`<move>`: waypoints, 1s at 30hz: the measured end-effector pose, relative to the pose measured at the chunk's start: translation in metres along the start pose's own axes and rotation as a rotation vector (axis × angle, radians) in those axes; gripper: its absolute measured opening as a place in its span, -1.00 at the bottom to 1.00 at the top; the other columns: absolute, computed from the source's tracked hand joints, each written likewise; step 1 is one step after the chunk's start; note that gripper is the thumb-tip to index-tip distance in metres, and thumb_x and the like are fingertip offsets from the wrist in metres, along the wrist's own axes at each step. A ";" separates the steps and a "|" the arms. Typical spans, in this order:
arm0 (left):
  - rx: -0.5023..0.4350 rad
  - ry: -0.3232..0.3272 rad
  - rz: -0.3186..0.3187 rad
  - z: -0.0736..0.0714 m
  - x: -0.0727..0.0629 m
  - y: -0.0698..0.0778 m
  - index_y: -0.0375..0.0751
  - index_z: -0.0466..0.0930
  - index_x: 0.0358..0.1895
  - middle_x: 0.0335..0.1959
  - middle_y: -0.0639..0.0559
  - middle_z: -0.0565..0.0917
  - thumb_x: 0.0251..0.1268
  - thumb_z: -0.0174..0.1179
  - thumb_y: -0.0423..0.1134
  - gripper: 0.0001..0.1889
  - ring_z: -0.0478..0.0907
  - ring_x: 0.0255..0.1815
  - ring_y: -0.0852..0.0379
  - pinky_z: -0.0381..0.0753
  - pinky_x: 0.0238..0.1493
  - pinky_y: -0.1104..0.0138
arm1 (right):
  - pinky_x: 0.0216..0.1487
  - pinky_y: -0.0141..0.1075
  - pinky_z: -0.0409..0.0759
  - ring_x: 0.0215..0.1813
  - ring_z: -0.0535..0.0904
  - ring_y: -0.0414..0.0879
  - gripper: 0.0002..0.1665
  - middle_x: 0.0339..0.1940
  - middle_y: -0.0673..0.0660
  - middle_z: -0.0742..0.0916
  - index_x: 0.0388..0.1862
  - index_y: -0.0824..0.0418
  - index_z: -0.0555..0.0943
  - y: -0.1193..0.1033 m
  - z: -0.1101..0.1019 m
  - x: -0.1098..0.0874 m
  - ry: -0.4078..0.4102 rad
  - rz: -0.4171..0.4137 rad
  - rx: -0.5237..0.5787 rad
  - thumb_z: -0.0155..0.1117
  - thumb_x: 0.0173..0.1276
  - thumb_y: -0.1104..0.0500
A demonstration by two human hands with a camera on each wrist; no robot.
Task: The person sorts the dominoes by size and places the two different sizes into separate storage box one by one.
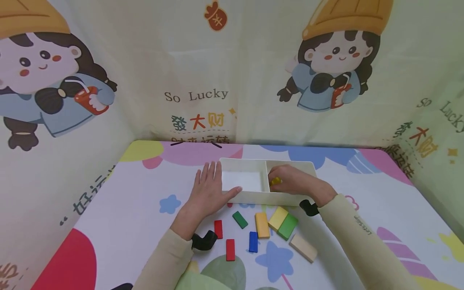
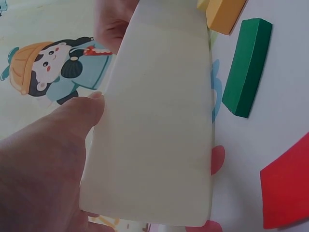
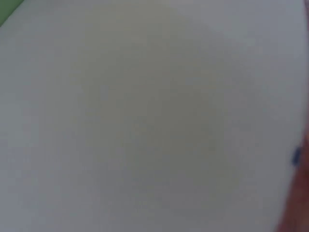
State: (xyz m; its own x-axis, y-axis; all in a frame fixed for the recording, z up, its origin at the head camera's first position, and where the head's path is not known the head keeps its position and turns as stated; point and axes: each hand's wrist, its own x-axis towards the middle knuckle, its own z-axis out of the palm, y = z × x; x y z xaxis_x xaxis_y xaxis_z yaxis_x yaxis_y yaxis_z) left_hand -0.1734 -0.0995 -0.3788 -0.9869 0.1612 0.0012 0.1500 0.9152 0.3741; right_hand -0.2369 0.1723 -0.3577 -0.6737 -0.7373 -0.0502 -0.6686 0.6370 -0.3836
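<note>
A white two-compartment box (image 1: 250,197) stands on the table. My left hand (image 1: 207,191) lies along its left end, fingers straight, with the thumb on the front rim; the left wrist view shows that thumb (image 2: 89,104) against the edge. Inside the right compartment, my right hand (image 1: 291,180) has its fingers curled around a small yellow thing (image 1: 276,181), mostly hidden by the hand. A blurred pale surface fills most of the right wrist view. In front of the box lie a dark green block (image 1: 240,219), an orange block (image 1: 262,225) and a blue block (image 1: 253,242).
Two red blocks (image 1: 230,249) lie near the left forearm. A yellow block (image 1: 278,218) touches a light green block (image 1: 288,226), and a beige block (image 1: 303,248) lies to their right. Printed cloth walls (image 1: 253,100) rise behind the table.
</note>
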 end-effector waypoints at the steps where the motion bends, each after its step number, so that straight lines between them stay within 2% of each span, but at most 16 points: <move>1: -0.001 -0.002 -0.002 0.000 0.000 0.000 -0.25 -0.18 0.60 0.64 -0.22 -0.08 0.22 0.08 0.42 0.12 -0.26 0.66 -0.20 -0.21 0.59 -0.16 | -0.03 -0.20 0.64 -0.11 0.61 -0.09 -0.86 -0.16 0.07 0.75 -0.21 0.15 0.78 0.001 0.001 0.000 -0.001 -0.001 0.003 0.38 0.27 0.28; 6: 0.002 -0.005 -0.005 0.002 0.001 0.001 -0.24 -0.19 0.61 0.64 -0.22 -0.07 0.22 0.08 0.42 0.12 -0.26 0.66 -0.20 -0.20 0.59 -0.15 | -0.05 -0.23 0.64 -0.03 0.60 -0.03 -0.86 -0.07 0.15 0.72 -0.27 0.16 0.78 0.006 0.004 -0.002 0.003 0.006 0.042 0.34 0.27 0.34; 12: 0.005 -0.005 -0.005 0.001 0.001 0.001 -0.24 -0.19 0.61 0.64 -0.22 -0.07 0.22 0.07 0.43 0.12 -0.25 0.66 -0.20 -0.20 0.59 -0.16 | -0.03 -0.17 0.69 -0.02 0.60 -0.01 -0.86 -0.11 0.13 0.70 -0.25 0.17 0.73 0.009 0.003 -0.008 0.010 0.017 0.116 0.30 0.29 0.35; 16: 0.004 -0.007 -0.004 0.001 0.001 0.001 -0.24 -0.19 0.61 0.64 -0.22 -0.06 0.22 0.07 0.43 0.13 -0.24 0.66 -0.20 -0.19 0.59 -0.16 | 0.00 -0.15 0.69 -0.02 0.65 0.00 -0.84 -0.12 0.08 0.73 -0.18 0.17 0.73 0.007 0.001 -0.010 -0.025 0.048 0.119 0.28 0.33 0.34; 20: 0.006 -0.004 -0.005 0.000 0.001 0.001 -0.25 -0.17 0.60 0.63 -0.22 -0.06 0.22 0.07 0.43 0.12 -0.24 0.66 -0.20 -0.19 0.59 -0.16 | 0.04 -0.12 0.68 -0.02 0.68 0.00 -0.84 -0.15 0.04 0.76 -0.15 0.19 0.72 0.004 0.000 -0.010 -0.056 0.033 0.127 0.24 0.38 0.31; 26: 0.017 -0.003 -0.010 0.001 0.001 -0.001 -0.23 -0.19 0.61 0.64 -0.21 -0.06 0.21 0.07 0.44 0.13 -0.24 0.66 -0.19 -0.20 0.59 -0.15 | 0.08 -0.08 0.66 0.00 0.68 0.01 -0.84 -0.16 0.05 0.76 -0.14 0.21 0.70 0.000 -0.002 -0.009 -0.069 0.010 0.150 0.21 0.40 0.33; 30: 0.016 -0.005 -0.011 0.001 0.002 -0.001 -0.22 -0.19 0.61 0.64 -0.21 -0.06 0.21 0.06 0.44 0.13 -0.24 0.66 -0.19 -0.21 0.60 -0.15 | 0.04 -0.12 0.65 -0.04 0.65 -0.03 -0.82 -0.14 0.06 0.76 -0.11 0.21 0.69 0.000 -0.001 -0.011 -0.063 0.023 0.152 0.17 0.42 0.34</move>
State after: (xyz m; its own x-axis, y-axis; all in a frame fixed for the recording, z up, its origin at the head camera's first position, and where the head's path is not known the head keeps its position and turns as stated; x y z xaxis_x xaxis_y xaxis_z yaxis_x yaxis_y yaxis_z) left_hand -0.1752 -0.0997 -0.3803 -0.9882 0.1532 -0.0072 0.1404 0.9226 0.3592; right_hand -0.2297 0.1809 -0.3561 -0.6637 -0.7389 -0.1167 -0.5948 0.6159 -0.5166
